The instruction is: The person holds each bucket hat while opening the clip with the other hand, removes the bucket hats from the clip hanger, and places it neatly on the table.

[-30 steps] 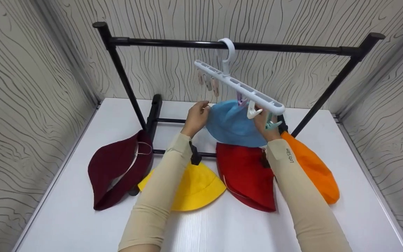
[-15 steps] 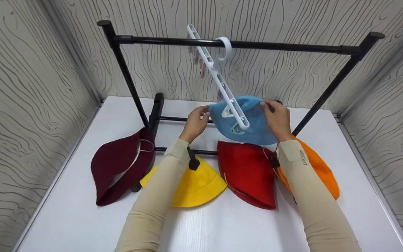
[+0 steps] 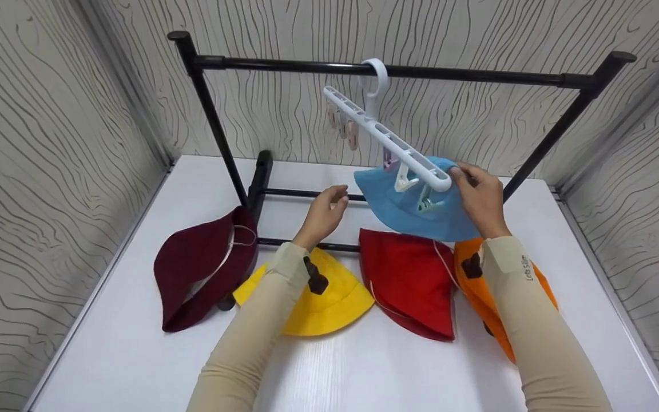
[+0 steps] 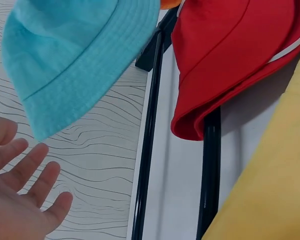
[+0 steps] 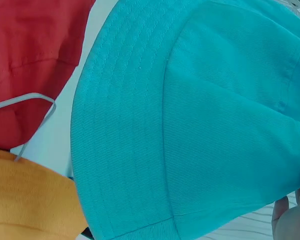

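A light blue bucket hat (image 3: pixel 384 200) is held up behind the near end of a white clip hanger (image 3: pixel 386 137). My right hand (image 3: pixel 483 197) pinches the hat's crown at its upper right; in the right wrist view only part of that hand (image 5: pixel 294 217) shows at the lower right corner. Left of the brim, my left hand (image 3: pixel 324 216) is apart from the hat, its fingers (image 4: pixel 31 165) loosely spread below the brim's corner in the left wrist view. White and green clips (image 3: pixel 404 178) hang in front of the hat; I cannot tell whether any grips it.
The hanger hooks over the top bar (image 3: pixel 467 72) of a black rack. On the white table (image 3: pixel 329 377) lie a maroon hat (image 3: pixel 192 266), a yellow hat (image 3: pixel 329 309), a red hat (image 3: pixel 407 280) and an orange hat (image 3: pixel 472 286). Pink and grey clips (image 3: pixel 352 134) hang from the hanger's far half.
My left hand has let go of the blue hat's brim. My right hand moved from behind the clips to the hat's right side, then rightward with it. The hanger swung left and back.
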Demonstrator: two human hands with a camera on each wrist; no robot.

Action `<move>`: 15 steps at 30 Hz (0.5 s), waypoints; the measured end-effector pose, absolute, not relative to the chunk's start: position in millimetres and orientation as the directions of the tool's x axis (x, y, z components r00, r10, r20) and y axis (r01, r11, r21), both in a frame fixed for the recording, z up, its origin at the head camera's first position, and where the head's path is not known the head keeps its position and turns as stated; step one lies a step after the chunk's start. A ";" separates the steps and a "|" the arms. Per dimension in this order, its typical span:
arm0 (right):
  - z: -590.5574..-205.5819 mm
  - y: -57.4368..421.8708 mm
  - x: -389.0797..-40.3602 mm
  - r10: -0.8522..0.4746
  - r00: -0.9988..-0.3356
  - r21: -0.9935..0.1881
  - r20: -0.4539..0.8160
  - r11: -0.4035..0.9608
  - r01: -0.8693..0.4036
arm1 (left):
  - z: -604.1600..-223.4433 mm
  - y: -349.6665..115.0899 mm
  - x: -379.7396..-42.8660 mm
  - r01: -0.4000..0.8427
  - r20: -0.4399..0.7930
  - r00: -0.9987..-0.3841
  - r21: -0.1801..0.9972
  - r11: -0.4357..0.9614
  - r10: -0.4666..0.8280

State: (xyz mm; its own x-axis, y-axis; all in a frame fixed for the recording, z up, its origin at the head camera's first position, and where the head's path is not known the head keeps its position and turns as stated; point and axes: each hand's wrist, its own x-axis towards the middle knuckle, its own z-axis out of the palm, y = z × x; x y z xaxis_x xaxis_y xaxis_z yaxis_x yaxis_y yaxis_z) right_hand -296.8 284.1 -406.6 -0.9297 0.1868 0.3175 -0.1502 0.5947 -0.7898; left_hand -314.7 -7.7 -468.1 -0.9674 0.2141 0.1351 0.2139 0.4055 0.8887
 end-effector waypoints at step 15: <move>-405.1 319.7 -274.4 0.281 -0.889 -0.789 0.362 0.600 -0.131 | -473.5 -13.8 -287.0 0.203 0.133 -0.971 0.902 0.381 0.200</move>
State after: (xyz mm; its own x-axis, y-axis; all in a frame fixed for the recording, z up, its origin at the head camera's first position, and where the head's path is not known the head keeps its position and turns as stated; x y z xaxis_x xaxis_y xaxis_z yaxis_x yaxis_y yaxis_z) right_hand -274.4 319.7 -405.1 -0.8889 0.2813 0.3617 -0.1313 0.5999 -0.7892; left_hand -287.0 -13.8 -473.5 -0.9706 0.2004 0.1334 0.2027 0.3814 0.9019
